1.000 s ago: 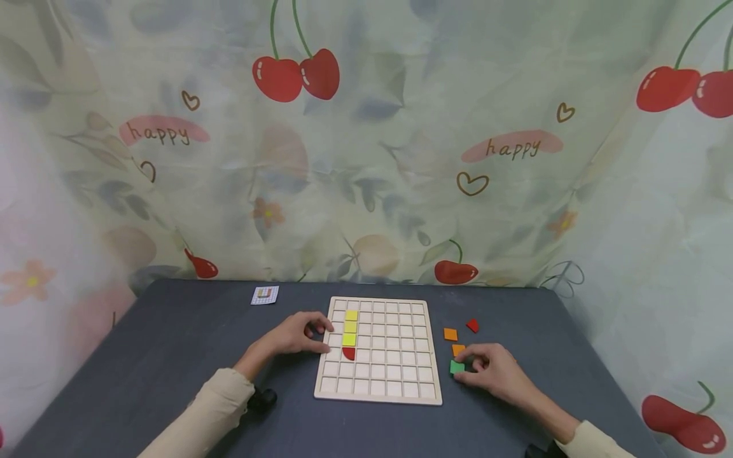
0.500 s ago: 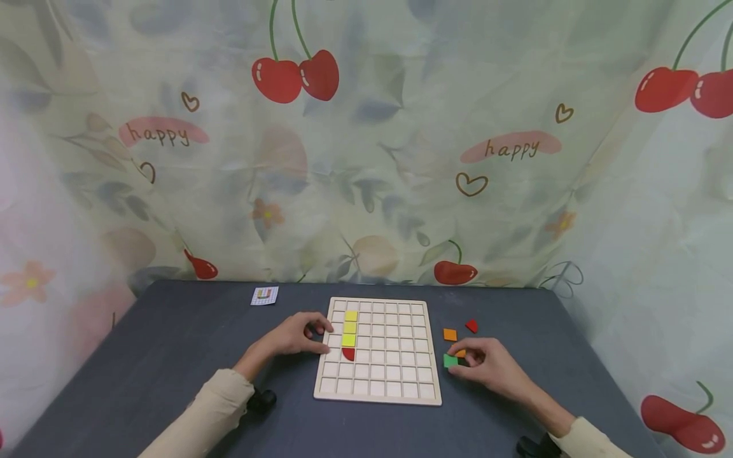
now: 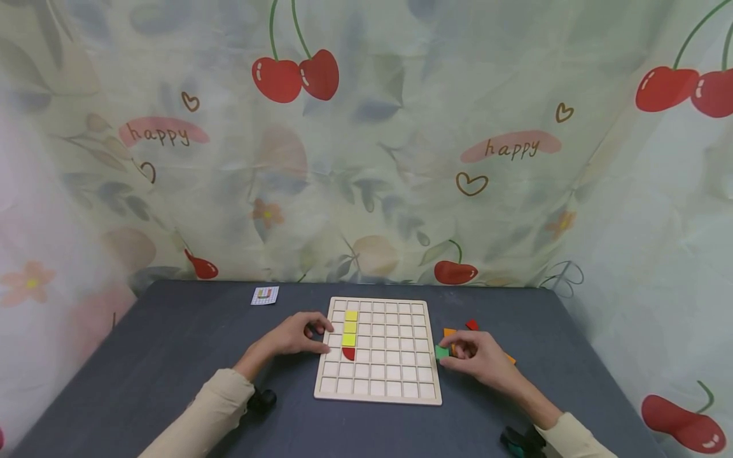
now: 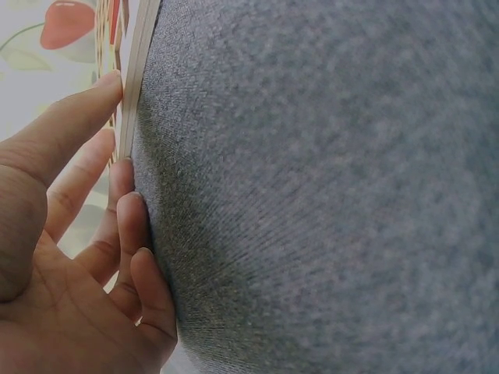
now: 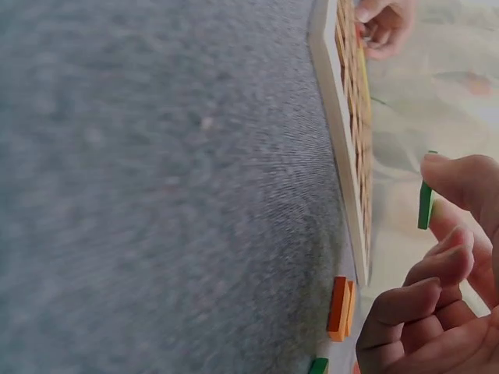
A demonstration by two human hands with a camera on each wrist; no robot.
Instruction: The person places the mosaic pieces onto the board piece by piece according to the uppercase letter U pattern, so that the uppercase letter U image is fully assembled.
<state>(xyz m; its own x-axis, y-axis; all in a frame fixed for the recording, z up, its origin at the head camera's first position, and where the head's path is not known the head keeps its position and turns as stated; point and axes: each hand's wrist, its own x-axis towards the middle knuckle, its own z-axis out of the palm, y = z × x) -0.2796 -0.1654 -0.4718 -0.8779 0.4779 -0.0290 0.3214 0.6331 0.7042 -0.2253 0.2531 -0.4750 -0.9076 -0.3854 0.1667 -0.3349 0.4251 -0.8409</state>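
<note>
My right hand (image 3: 481, 361) pinches a green square tile (image 3: 441, 352) between thumb and finger, just over the right edge of a wooden grid board (image 3: 395, 373). In the right wrist view the same green tile (image 5: 425, 206) stands edge-on, raised above the board. My left hand (image 3: 294, 334) rests at the board's left edge, thumb and fingertips touching its side, as the left wrist view also shows. Three yellow square tiles (image 3: 350, 327) lie in one column of the board, with a red round-edged tile (image 3: 349, 353) right below them.
Right of the board lie a red tile (image 3: 472, 324) and orange tiles (image 3: 450, 332), partly hidden by my right hand. Another green tile (image 5: 318, 366) lies on the table in the right wrist view. A small pattern card (image 3: 265, 295) lies at the back left.
My right hand has carried the green tile left and slightly away from me, from among the loose tiles to the board's right edge. My left hand and the board stay put.
</note>
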